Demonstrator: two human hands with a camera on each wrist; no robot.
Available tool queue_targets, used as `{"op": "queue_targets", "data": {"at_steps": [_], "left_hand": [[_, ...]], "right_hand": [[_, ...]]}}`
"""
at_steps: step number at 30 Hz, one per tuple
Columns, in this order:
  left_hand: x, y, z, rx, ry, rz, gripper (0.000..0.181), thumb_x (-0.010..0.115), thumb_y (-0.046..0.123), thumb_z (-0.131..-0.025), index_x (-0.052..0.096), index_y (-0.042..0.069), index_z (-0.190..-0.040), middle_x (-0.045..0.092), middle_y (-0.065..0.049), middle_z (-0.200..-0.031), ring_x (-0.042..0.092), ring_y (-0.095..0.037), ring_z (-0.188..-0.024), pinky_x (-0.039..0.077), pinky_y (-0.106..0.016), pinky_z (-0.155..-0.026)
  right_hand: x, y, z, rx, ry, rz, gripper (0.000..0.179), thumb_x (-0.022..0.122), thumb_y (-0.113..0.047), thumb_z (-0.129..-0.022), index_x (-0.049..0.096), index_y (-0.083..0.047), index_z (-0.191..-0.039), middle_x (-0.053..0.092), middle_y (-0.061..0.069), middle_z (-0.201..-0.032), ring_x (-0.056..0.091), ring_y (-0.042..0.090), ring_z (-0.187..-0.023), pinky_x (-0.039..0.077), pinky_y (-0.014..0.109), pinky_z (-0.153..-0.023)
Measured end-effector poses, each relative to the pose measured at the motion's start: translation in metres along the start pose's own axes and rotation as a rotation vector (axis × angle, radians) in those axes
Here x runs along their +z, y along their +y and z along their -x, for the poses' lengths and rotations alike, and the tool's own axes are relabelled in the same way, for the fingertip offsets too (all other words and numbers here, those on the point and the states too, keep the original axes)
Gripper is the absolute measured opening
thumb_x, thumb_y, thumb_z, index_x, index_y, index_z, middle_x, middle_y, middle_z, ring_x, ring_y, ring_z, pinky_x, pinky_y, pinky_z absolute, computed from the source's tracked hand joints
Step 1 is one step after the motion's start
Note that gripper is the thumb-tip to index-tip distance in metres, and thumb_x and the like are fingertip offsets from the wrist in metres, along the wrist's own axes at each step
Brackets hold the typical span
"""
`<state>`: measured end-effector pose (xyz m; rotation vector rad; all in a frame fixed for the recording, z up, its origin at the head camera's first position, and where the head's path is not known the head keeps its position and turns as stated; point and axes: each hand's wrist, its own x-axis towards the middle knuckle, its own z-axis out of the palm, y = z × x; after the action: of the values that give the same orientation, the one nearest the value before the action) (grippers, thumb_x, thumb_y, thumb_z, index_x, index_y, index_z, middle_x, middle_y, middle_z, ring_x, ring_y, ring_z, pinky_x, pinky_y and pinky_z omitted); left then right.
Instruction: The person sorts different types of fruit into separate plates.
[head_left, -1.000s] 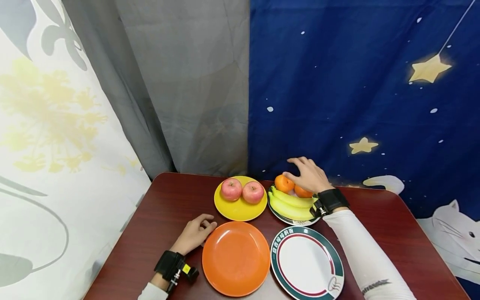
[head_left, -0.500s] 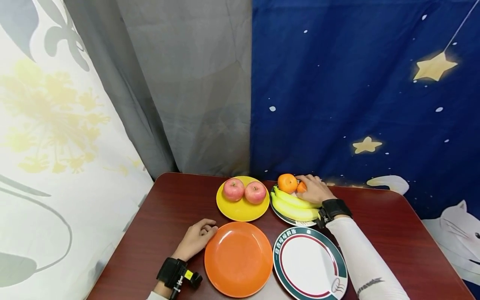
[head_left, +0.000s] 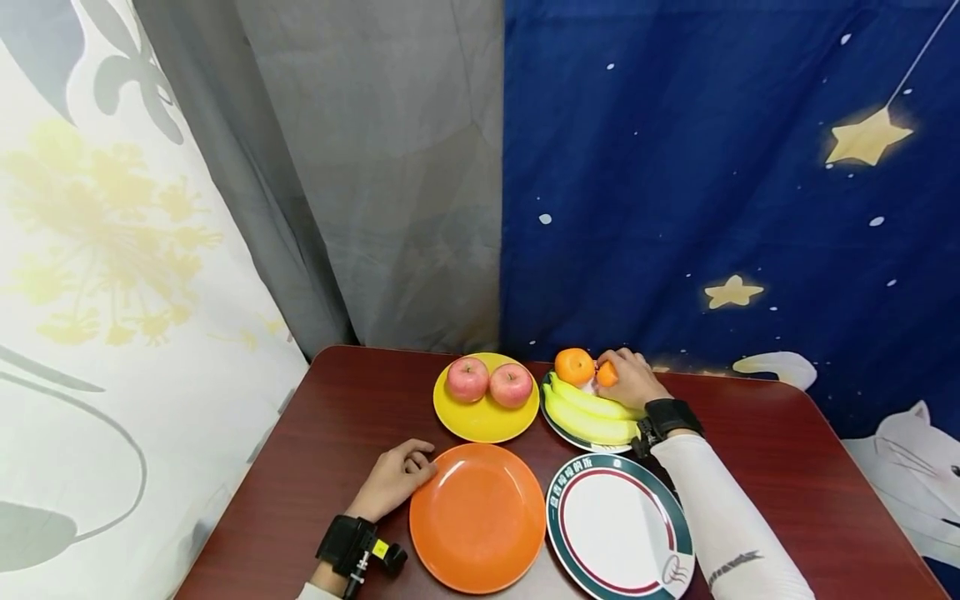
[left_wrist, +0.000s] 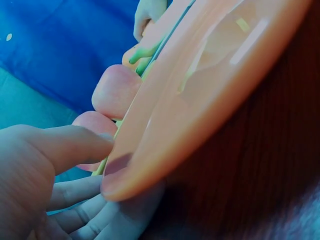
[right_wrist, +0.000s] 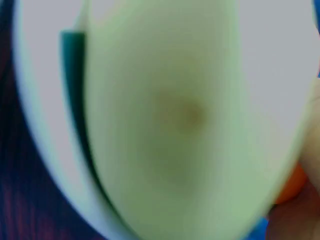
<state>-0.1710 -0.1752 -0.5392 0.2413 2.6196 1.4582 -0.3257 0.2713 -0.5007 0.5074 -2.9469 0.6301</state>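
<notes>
Orange (head_left: pixel 607 374) being gripped by right hand (head_left: pixel 630 379)

It is being pinched between thumb and fingers at the far-right plate (head_left: pixel 609 448), beside a second orange (head_left: pixel 574 367) and behind bananas (head_left: pixel 590 417); whether it is being lifted cannot be told. The left hand (head_left: pixel 392 481) is being rested, fingers loosely bent, at the orange-coloured plate's (head_left: pixel 477 518) left rim.

Right-side orange (head_left: pixel 607 374): partly hidden by my right hand (head_left: pixel 632 379), can't see its far side
Bananas (head_left: pixel 588 417): probably that big greenish blur in my right wrist cam, hard to say
Orange plate (head_left: pixel 477 518): runs off the top of my left wrist view
Green-rimmed plate (head_left: pixel 618 525): bottom clipped in the head view
</notes>
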Motion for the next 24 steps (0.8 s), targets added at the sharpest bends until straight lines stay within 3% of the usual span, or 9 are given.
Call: {"op": "queue_targets", "data": {"at_steps": [3,7,11,14,17,19,24], "left_hand": [[-0.002,0.0,0.001,0.019,-0.018,-0.02,0.04,0.072,0.031,-0.093,0.063,0.005,-0.122,0.062,0.001,-0.084,0.058,-0.015,-0.068,0.048,-0.025,-0.065],[-0.003,0.002,0.0,0.037,-0.026,-0.085,0.039,0.074,0.03,-0.091,0.064,0.004,-0.12,0.06,0.002,-0.079,0.056,-0.014,-0.063,0.047,-0.025,-0.06],[-0.003,0.003,-0.001,0.052,-0.046,-0.154,0.038,0.074,0.031,-0.09,0.066,0.007,-0.118,0.058,0.003,-0.074,0.053,-0.013,-0.057,0.045,-0.025,-0.056],[-0.003,0.002,-0.002,0.055,-0.053,-0.166,0.036,0.074,0.032,-0.09,0.066,0.008,-0.117,0.057,0.004,-0.072,0.052,-0.013,-0.056,0.044,-0.024,-0.055],[-0.002,0.001,-0.002,0.054,-0.051,-0.154,0.035,0.074,0.032,-0.091,0.067,0.009,-0.117,0.058,0.004,-0.072,0.052,-0.013,-0.056,0.044,-0.024,-0.056],[-0.001,0.0,-0.003,0.055,-0.055,-0.146,0.036,0.073,0.034,-0.091,0.067,0.01,-0.117,0.058,0.004,-0.073,0.052,-0.013,-0.056,0.044,-0.024,-0.056],[0.003,0.001,-0.006,0.083,-0.06,-0.117,0.035,0.073,0.032,-0.092,0.067,0.008,-0.117,0.058,0.003,-0.073,0.052,-0.014,-0.056,0.044,-0.024,-0.055]], "right_hand": [[-0.011,-0.008,0.002,0.003,0.026,-0.003,0.045,0.079,-0.024,-0.081,0.06,-0.007,-0.117,0.052,0.02,-0.116,0.047,0.04,-0.101,0.041,0.054,-0.085],[-0.033,-0.033,0.001,-0.057,0.131,0.0,0.044,0.079,-0.027,-0.08,0.06,-0.011,-0.117,0.053,0.013,-0.111,0.053,0.034,-0.089,0.047,0.047,-0.074],[-0.055,-0.073,0.003,-0.146,0.22,-0.023,0.041,0.079,-0.034,-0.08,0.062,-0.018,-0.113,0.054,0.003,-0.107,0.056,0.024,-0.079,0.048,0.038,-0.064],[-0.062,-0.112,0.011,-0.282,0.276,-0.035,0.04,0.08,-0.04,-0.078,0.063,-0.021,-0.108,0.054,-0.004,-0.106,0.056,0.018,-0.081,0.049,0.034,-0.065],[-0.054,-0.156,0.028,-0.465,0.308,-0.056,0.038,0.08,-0.04,-0.078,0.064,-0.02,-0.106,0.056,-0.006,-0.106,0.055,0.016,-0.089,0.049,0.033,-0.072],[-0.042,-0.184,0.044,-0.578,0.286,-0.067,0.038,0.077,-0.038,-0.078,0.065,-0.018,-0.108,0.056,-0.004,-0.109,0.054,0.017,-0.095,0.049,0.033,-0.077],[0.008,-0.234,0.086,-0.734,0.172,-0.056,0.038,0.074,-0.041,-0.081,0.064,-0.02,-0.111,0.056,-0.005,-0.114,0.052,0.013,-0.104,0.05,0.027,-0.079]]}}
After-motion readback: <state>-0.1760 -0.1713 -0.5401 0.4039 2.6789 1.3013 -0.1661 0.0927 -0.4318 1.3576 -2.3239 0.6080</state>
